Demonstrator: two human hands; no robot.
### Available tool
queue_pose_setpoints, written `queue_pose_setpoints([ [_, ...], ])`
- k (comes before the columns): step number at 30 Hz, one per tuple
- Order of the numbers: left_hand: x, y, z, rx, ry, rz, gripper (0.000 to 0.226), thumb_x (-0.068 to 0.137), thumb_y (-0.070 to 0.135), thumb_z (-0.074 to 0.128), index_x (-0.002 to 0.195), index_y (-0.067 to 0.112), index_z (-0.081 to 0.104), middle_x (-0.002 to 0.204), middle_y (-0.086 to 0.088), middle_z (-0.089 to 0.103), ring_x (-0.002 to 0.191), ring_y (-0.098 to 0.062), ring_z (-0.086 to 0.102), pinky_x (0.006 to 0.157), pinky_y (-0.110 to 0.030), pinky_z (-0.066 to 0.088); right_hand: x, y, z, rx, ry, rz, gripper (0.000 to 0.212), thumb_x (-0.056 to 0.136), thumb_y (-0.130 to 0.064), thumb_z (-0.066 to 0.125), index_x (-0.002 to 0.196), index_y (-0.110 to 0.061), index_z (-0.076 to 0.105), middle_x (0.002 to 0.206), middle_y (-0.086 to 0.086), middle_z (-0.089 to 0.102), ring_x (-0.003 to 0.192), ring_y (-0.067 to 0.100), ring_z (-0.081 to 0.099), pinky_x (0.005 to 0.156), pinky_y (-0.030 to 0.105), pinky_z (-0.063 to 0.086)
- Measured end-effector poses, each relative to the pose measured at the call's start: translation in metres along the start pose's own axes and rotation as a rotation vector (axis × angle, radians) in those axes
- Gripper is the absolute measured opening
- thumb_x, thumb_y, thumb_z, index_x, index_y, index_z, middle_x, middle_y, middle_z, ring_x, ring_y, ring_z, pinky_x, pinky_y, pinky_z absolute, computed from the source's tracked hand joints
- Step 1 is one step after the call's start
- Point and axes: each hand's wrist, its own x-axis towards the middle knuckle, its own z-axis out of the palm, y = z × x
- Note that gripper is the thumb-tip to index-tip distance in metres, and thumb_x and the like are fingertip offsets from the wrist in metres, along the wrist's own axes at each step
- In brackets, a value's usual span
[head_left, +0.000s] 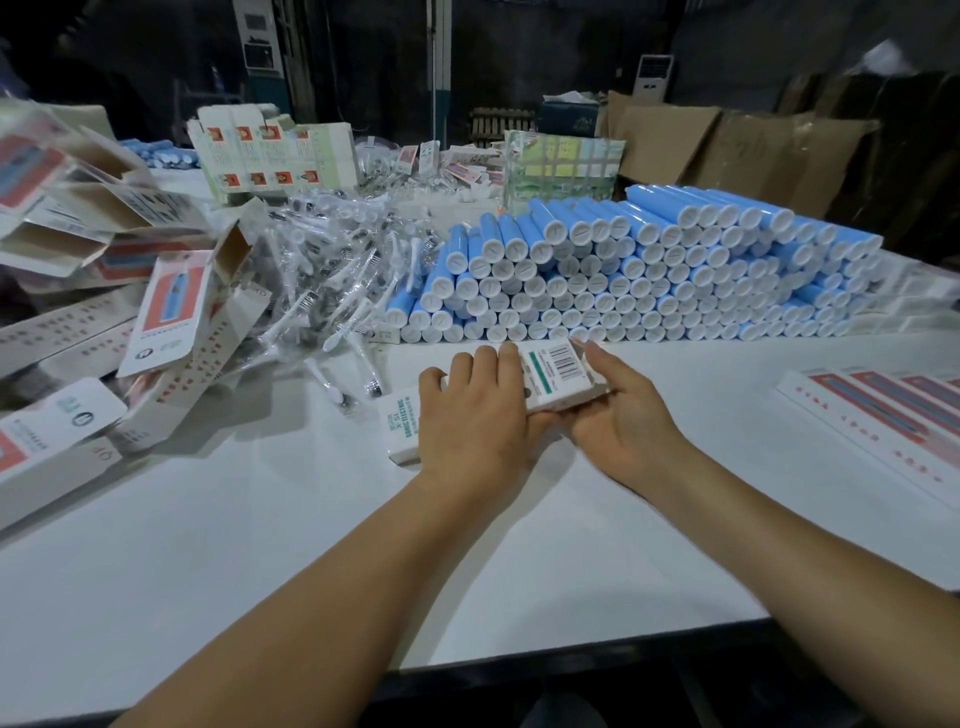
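Your left hand (470, 415) grips the slim white cardboard carton (553, 376) flat on the desk (249, 519), just before the stack of blue plastic tubes (649, 270), probably steadying it while your right hand (623, 415) pinches its end.

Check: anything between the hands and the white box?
Nothing visible. Both hold it: left hand curled over the top of the box, right hand gripping its right end.

The white bench (260, 545) bears stacked blue white-capped tubes (649, 280) beyond the right hand (623, 421), printed cardboard cartons (176, 312) far to its left.
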Motion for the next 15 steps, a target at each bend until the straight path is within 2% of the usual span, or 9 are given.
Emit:
queue_pose_setpoints([
  [2,-0.003,0.002,0.000,0.027,0.025,0.010,0.071,0.083,0.062,0.053,0.129,0.009,0.047,0.111,-0.006,0.056,0.099,-0.028,0.051,0.084,-0.042,0.035,0.002,0.003,-0.002,-0.033,-0.023,-0.074,0.037,0.078,-0.007,0.060,0.114,-0.001,0.056,0.102,0.019,0.070,0.093,0.030,0.069,0.074,0.039,0.059],
  [4,-0.005,0.004,0.000,0.051,0.037,0.035,0.070,0.082,0.062,0.056,0.125,0.007,0.051,0.106,-0.006,0.058,0.093,-0.028,0.053,0.081,-0.042,0.039,0.002,0.008,-0.003,-0.198,0.031,-0.187,0.028,0.086,0.002,0.054,0.114,-0.001,0.057,0.099,0.017,0.070,0.092,0.029,0.069,0.074,0.037,0.058],
  [5,-0.005,0.005,0.000,0.067,0.045,0.051,0.070,0.082,0.063,0.055,0.124,0.007,0.052,0.104,-0.007,0.058,0.091,-0.028,0.053,0.080,-0.042,0.039,0.000,0.011,-0.003,-0.376,0.079,-0.272,0.022,0.090,0.002,0.051,0.107,-0.006,0.061,0.094,0.012,0.072,0.088,0.025,0.069,0.072,0.034,0.057],
  [7,-0.008,0.006,0.000,0.098,0.074,0.077,0.068,0.083,0.062,0.050,0.122,0.006,0.054,0.102,-0.007,0.059,0.088,-0.027,0.054,0.077,-0.041,0.040,-0.005,0.016,-0.003,-0.862,0.164,-0.484,0.026,0.094,-0.001,0.047,0.095,-0.021,0.064,0.086,-0.003,0.070,0.081,0.014,0.066,0.069,0.024,0.053],
  [9,-0.009,0.007,-0.002,0.115,0.101,0.086,0.067,0.082,0.059,0.041,0.119,0.005,0.056,0.099,-0.007,0.059,0.085,-0.027,0.054,0.074,-0.041,0.041,-0.008,0.020,0.000,-1.138,0.160,-0.613,0.024,0.097,-0.005,0.042,0.104,-0.017,0.061,0.091,-0.004,0.067,0.083,0.011,0.063,0.072,0.022,0.051],
  [12,-0.012,0.006,-0.004,0.131,0.118,0.096,0.067,0.081,0.057,0.035,0.118,0.004,0.056,0.098,-0.007,0.058,0.085,-0.028,0.053,0.074,-0.042,0.042,-0.010,0.021,-0.001,-1.281,0.165,-0.669,0.032,0.099,-0.009,0.039,0.128,-0.002,0.051,0.108,0.009,0.065,0.095,0.020,0.061,0.083,0.034,0.050],
  [14,-0.012,0.006,-0.006,0.146,0.105,0.096,0.067,0.082,0.058,0.038,0.119,0.005,0.056,0.098,-0.007,0.058,0.085,-0.027,0.054,0.074,-0.042,0.042,-0.012,0.020,0.000,-1.267,0.166,-0.653,0.033,0.100,-0.011,0.040,0.130,-0.004,0.051,0.109,0.009,0.065,0.096,0.020,0.062,0.084,0.036,0.050],
  [15,-0.012,0.005,-0.006,0.148,0.091,0.096,0.066,0.083,0.059,0.042,0.120,0.005,0.055,0.099,-0.006,0.058,0.086,-0.027,0.054,0.075,-0.043,0.042,-0.013,0.020,0.000,-1.182,0.147,-0.599,0.031,0.100,-0.013,0.040,0.128,-0.007,0.053,0.106,0.006,0.067,0.094,0.018,0.063,0.083,0.034,0.051],
])
